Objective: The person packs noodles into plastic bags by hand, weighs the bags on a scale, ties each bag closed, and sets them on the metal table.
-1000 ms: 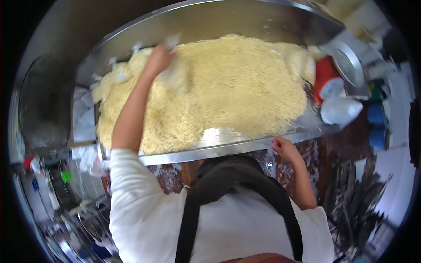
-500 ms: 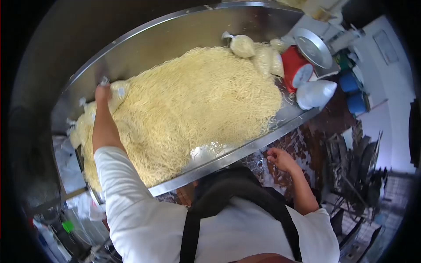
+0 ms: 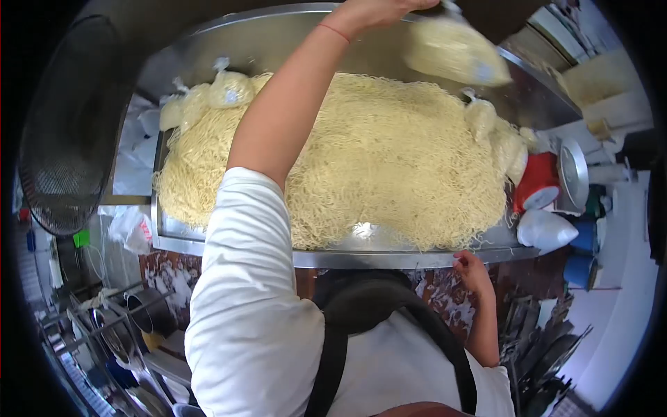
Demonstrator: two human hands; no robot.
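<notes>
A clear bag of noodles (image 3: 455,52), slightly blurred, hangs by its tied top from my left hand (image 3: 389,10), whose fingers are closed around that top. My left arm reaches across the big metal tray (image 3: 389,260), holding the bag above its far side. Pale loose noodles (image 3: 396,156) cover most of the tray. At the near rim is my right hand (image 3: 475,274), its fingers loosely curled and slightly apart, with nothing visible in them. Whether its fingertips touch the rim I cannot tell.
Tied noodle bags (image 3: 231,90) sit at the tray's far left, more bags (image 3: 508,149) at its right end. Beside those stand a red scale (image 3: 536,182) with a metal pan (image 3: 572,174) and a white plastic bag (image 3: 546,231). A mesh basket (image 3: 68,125) is at left.
My left hand has gone from the tray's left end to above its far right side, carrying a noodle bag up by its top. The view has turned; my right hand stays near the rim.
</notes>
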